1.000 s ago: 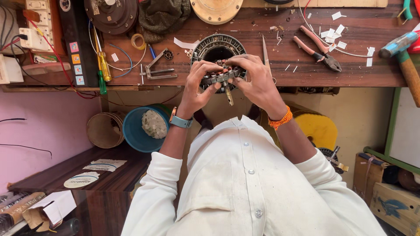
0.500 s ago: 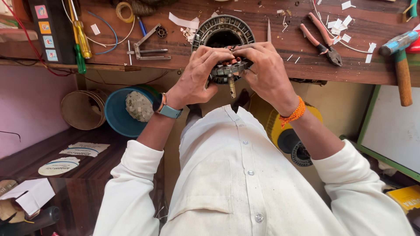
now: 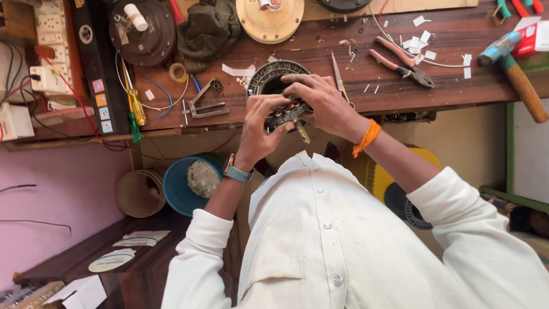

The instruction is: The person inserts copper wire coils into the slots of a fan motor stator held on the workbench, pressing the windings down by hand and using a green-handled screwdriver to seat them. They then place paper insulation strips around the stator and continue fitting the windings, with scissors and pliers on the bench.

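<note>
Hands meet over the bench edge, both clamped on one small dark metal part point(image 3: 286, 116), held up close to the chest, seemingly so the fingers can work it w/o leaning over the clutter. Left hand point(image 3: 260, 127) curls around it from below, thumb and fingers closed on its near side; right hand point(image 3: 323, 103) wraps over the top, fingertips pressing down. A short metal stub hangs off the part's lower end. Just behind, partly hidden by the knuckles, sits a round wound stator point(image 3: 269, 77) on the wooden bench point(image 3: 446, 86).

Around it: scissors point(image 3: 338, 77) just beside the right hand, pliers point(image 3: 403, 62) farther right, hammer point(image 3: 512, 71) near the far edge, paper scraps scattered btwn them. On the left lie a metal clamp point(image 3: 205, 103), tape roll point(image 3: 178, 72) and yellow and green screwdrivers point(image 3: 132, 106). Dark motor housing point(image 3: 142, 31), cloth point(image 3: 207, 28) and tan disc point(image 3: 270, 20) line the back. Below the bench, a blue bucket point(image 3: 177, 186) holds a wad of material. Nothing blocks the hands; the stator and scissors crowd closest.
</note>
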The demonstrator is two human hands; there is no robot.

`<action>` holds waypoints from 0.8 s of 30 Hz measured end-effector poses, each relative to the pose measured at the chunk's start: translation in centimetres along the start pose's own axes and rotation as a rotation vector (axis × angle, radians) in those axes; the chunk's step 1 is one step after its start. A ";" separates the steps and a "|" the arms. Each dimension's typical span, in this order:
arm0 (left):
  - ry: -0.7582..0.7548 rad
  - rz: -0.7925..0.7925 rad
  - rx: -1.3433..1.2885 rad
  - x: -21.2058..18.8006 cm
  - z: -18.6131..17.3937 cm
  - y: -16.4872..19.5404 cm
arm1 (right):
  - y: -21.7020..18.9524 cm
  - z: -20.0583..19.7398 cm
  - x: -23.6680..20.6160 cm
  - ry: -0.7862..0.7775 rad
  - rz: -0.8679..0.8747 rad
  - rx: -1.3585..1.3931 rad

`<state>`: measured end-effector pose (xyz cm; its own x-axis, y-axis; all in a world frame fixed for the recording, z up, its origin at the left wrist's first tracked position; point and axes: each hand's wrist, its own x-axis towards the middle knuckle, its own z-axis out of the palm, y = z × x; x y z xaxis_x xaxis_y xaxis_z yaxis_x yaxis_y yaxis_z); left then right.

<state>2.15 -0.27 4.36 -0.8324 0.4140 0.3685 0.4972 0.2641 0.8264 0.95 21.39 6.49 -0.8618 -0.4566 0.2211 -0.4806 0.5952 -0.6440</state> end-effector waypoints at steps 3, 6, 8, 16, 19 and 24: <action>0.061 -0.023 -0.034 -0.3 0.7 0.6 | 0.9 -0.5 -0.2 -0.019 -0.004 0.097; 0.085 -0.058 0.040 -0.1 1.2 1.1 | 1.3 0.3 -0.3 0.036 0.049 0.088; 0.069 -0.054 0.113 0.3 1.4 1.6 | 1.2 0.7 -0.3 0.089 0.100 0.110; 0.046 -0.123 0.166 1.6 1.8 4.4 | 0.5 0.2 -0.8 0.151 0.077 0.100; 0.021 -0.170 0.151 1.8 1.8 4.9 | 0.3 0.1 -0.9 0.173 0.089 0.081; 0.025 -0.208 0.180 2.6 2.3 5.2 | 0.3 0.0 -0.9 0.182 0.148 0.115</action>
<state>3.14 4.15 8.64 -0.9259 0.3136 0.2108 0.3484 0.4927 0.7974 1.62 21.99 6.10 -0.9414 -0.2371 0.2399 -0.3344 0.5627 -0.7560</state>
